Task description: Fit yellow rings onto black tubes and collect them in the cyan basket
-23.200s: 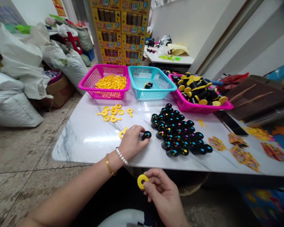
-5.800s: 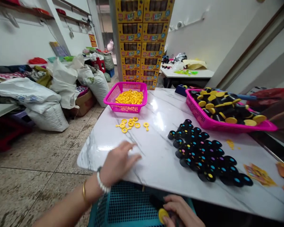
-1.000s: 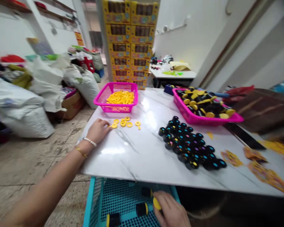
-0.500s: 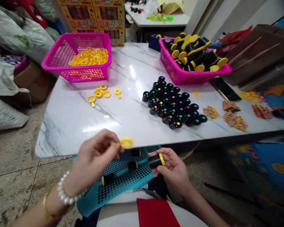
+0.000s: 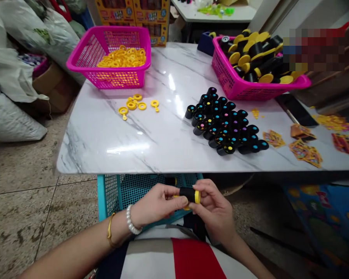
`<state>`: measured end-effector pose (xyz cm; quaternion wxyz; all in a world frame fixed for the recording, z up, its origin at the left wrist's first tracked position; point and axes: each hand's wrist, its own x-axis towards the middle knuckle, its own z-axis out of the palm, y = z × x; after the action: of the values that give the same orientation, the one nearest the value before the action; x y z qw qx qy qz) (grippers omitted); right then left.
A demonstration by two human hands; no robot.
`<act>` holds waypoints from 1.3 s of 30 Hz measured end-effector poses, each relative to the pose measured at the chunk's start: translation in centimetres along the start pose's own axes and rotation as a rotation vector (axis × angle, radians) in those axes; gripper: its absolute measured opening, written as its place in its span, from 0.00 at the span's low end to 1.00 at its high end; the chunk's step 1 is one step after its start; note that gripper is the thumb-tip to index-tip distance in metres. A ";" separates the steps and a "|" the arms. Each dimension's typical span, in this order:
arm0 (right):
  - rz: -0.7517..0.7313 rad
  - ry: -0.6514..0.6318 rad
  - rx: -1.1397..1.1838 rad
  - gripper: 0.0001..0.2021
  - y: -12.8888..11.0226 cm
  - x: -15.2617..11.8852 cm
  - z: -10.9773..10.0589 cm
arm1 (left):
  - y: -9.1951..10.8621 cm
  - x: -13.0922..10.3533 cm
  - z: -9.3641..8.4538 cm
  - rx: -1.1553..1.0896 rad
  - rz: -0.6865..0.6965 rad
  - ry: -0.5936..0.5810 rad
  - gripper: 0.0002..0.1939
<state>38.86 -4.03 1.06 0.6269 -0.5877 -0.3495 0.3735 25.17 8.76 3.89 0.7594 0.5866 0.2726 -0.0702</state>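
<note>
Over my lap, my right hand (image 5: 216,211) pinches a small black cylinder (image 5: 187,194) by its yellow end, the cylinder lying sideways. My left hand (image 5: 159,203) is closed at the other end, thumb and fingers against the cylinder. A yellow ring (image 5: 187,208) shows only as slivers beneath the left fingers; the rest of it is hidden. Below both hands lies a turquoise basket (image 5: 107,193), with another black cylinder (image 5: 171,181) inside. On the table, several loose yellow rings with tabs (image 5: 131,105) lie left of a cluster of upright black cylinders (image 5: 225,124) with coloured dots.
A pink basket (image 5: 110,77) of yellow rings stands at the table's back left. Another pink basket (image 5: 258,91), heaped with black and yellow pieces, stands at the right. A phone (image 5: 298,110) and small orange packets (image 5: 305,152) lie nearby. The white table edge (image 5: 163,170) runs before me.
My left hand has moved right and down, bringing the yellow ring to the black cylinder in my right hand. The view has shifted, so the table appears higher and further right.
</note>
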 end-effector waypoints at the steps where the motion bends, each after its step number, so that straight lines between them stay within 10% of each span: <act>1: 0.000 -0.015 -0.028 0.14 -0.1 -0.1 0.0 | -0.1 -0.1 0.1 0.075 0.042 0.031 0.19; 8: -0.290 -0.087 -0.483 0.19 -4.6 2.7 -0.6 | 3.4 -2.6 -2.9 0.822 0.728 0.588 0.19; 13: -0.422 -0.082 -0.683 0.15 -6.2 7.6 0.7 | 5.5 -0.1 -9.5 0.959 0.534 0.912 0.12; 17: -0.408 -0.161 -0.749 0.14 -5.3 9.3 1.8 | 4.6 1.0 -10.0 1.095 0.424 1.037 0.17; 27: -0.146 -0.322 -0.557 0.19 -5.1 9.7 0.8 | 3.9 2.4 -5.2 0.789 0.610 0.541 0.17; 39: 0.508 -0.305 -0.203 0.15 -6.4 11.9 0.5 | 3.7 2.5 -4.7 0.871 0.542 0.604 0.10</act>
<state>44.47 6.45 7.51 0.3918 -0.6530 -0.3170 0.5653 27.27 14.72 5.03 0.3286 0.8868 0.2631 0.1907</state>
